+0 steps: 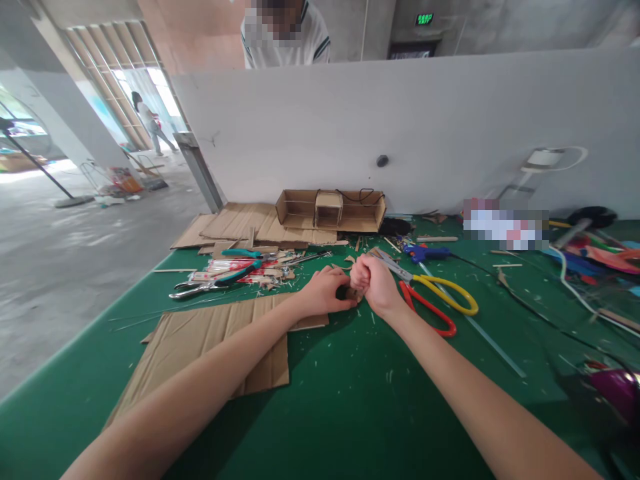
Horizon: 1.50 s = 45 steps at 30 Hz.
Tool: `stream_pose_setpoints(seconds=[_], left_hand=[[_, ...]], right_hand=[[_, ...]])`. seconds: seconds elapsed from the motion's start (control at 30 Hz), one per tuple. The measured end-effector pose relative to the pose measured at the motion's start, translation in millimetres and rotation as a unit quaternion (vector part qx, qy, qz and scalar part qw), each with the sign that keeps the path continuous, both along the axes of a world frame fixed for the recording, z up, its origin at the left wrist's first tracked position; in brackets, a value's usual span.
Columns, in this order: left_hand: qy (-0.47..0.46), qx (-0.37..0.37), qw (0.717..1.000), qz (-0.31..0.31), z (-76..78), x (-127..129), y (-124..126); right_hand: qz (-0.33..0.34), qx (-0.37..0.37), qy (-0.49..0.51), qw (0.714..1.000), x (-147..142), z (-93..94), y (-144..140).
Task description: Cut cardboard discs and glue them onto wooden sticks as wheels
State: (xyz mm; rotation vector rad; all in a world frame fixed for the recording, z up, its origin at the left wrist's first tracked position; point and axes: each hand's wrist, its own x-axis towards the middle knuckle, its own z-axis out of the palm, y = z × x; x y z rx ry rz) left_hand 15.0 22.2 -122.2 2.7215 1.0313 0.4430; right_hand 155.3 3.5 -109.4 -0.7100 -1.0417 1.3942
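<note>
My left hand (327, 291) is low over the green table, its fingers curled around a small brown piece (354, 294), apparently cardboard. Right beside it, my right hand (373, 283) is closed in a fist, and whatever its fingers grip is hidden. Large scissors (440, 288) with one yellow and one red handle lie next to my right wrist, blades spread. A cut sheet of cardboard (215, 340) lies under my left forearm. Beyond my hands stands a long open cardboard box form (296, 210) with a small square box in its middle and black cord.
Teal-handled pliers (220, 283) lie among scraps at the left. A blue glue gun (425, 253) with a black cord and a clear glue stick (495, 347) are at the right. A white partition (300, 127) closes the table's back; a person (285, 40) is behind it.
</note>
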Motion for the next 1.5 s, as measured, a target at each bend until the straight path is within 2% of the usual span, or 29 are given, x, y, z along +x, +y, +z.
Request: stream_pose_setpoints(seconds=[0.8, 1.0, 1.17, 1.3, 1.4, 1.43, 1.5], left_hand=[[0.0, -0.011, 1.0, -0.001, 3.2, 0.8, -2.2], [-0.005, -0.01, 1.0, -0.003, 3.3, 0.5, -1.9], [-0.013, -0.021, 1.0, 0.006, -0.1, 1.6, 1.5], [-0.03, -0.008, 0.999, 0.035, -4.0, 2.3, 0.9], [-0.061, 0.002, 0.997, 0.044, -5.5, 2.3, -1.0], [-0.074, -0.011, 0.996, 0.049, -5.5, 2.2, -1.3], [-0.115, -0.057, 0.989, 0.068, -4.8, 1.7, -0.6]], right_hand=[[-0.032, 0.0, -0.019, 0.999, 0.6, -2.8, 2.4], [-0.045, 0.027, -0.067, 0.996, 0.2, -5.4, 2.7], [-0.052, 0.07, -0.159, 0.983, -2.9, -7.3, 1.5], [-0.043, 0.132, -0.271, 0.953, 5.8, 5.6, -8.4], [-0.045, 0.174, -0.362, 0.915, 19.0, 16.7, -23.1], [-0.054, 0.195, -0.457, 0.866, 23.3, 18.5, -28.8], [-0.042, 0.21, -0.586, 0.782, 30.0, 18.0, -39.5]])
